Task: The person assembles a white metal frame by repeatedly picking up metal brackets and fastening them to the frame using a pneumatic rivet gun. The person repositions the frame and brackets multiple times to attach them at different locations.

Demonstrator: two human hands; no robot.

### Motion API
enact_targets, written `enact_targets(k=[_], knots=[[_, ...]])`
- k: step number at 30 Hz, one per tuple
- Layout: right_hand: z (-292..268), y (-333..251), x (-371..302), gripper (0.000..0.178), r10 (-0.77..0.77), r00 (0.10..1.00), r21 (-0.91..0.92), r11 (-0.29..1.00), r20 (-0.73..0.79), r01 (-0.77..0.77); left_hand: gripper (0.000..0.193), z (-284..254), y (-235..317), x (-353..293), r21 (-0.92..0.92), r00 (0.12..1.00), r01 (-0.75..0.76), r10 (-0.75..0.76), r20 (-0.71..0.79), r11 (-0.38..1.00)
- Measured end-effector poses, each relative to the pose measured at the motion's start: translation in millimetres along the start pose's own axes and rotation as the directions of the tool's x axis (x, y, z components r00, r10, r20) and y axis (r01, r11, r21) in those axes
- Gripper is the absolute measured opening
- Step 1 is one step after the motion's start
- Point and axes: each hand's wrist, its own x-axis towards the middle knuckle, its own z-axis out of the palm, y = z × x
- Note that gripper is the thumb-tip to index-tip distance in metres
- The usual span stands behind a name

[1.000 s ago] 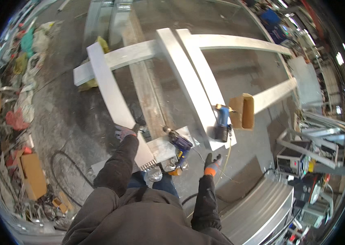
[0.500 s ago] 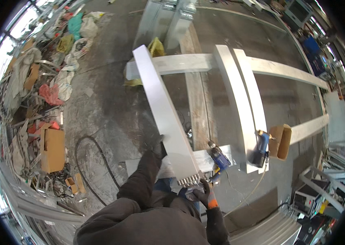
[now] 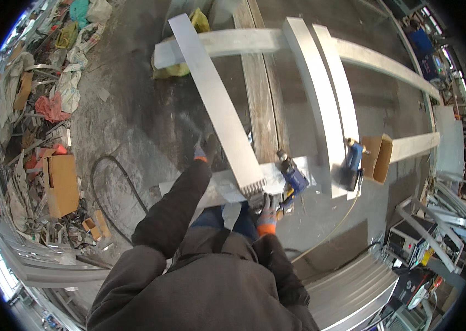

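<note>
A long silver-white rectangular metal beam (image 3: 216, 105) lies slanted in front of me, its ridged near end close to my lap. My left hand (image 3: 199, 150), in a grey glove with an orange cuff, hangs just left of the beam, apart from it. Motion blurs its fingers. Beside the beam's near end is my right hand (image 3: 268, 211), gloved alike, its fingers stretched forward. A blue cordless drill (image 3: 295, 177) lies just right of this hand, on a pale flat crosspiece (image 3: 222, 185) under the beam. What sits under the ridged end is partly hidden.
Two more metal beams (image 3: 315, 105) rest across a long rail (image 3: 244, 42) to the right. A second blue power tool (image 3: 354, 160) and an open cardboard box (image 3: 377, 160) stand near their ends. A black hose (image 3: 113, 160) curls over the floor at left, beside heaped scrap (image 3: 34, 149).
My view has shifted, so the beams sit higher in the picture. My left hand has come away from the beam's left edge. My right hand's fingers have straightened beside the near end.
</note>
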Motion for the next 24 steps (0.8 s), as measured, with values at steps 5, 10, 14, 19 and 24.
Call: enact_targets(k=[5,10,14,19,24], knots=[[-26.3,86.3,27.6,0.067,0.252,0.891,0.577,0.817,-0.378,0.013,0.022,-66.7,38.9,-149.6,-0.101,0.783,-0.465,0.461,0.417,0.88],[-15.6,118.7,63.9,0.049,0.214,0.95,0.878,0.377,0.228,-0.296,0.035,-154.8,-2.7,-267.2,0.454,0.735,-0.453,0.034,0.677,0.768],[27.1,108.7,65.3,0.079,0.077,0.8,0.726,0.375,0.596,-0.577,0.05,-153.9,-28.3,-294.2,0.634,0.604,-0.534,-0.272,0.749,0.56],[70.6,69.5,56.1,0.088,-0.03,0.89,0.829,0.379,0.456,-0.412,0.071,-47.8,-8.2,-245.7,0.435,0.425,-0.835,-0.107,0.899,0.337],[46.8,42.6,35.0,0.056,-0.114,0.797,0.783,-0.145,0.594,-0.605,0.103,55.4,0.7,-92.5,0.365,0.362,-0.889,0.063,0.93,-0.277]])
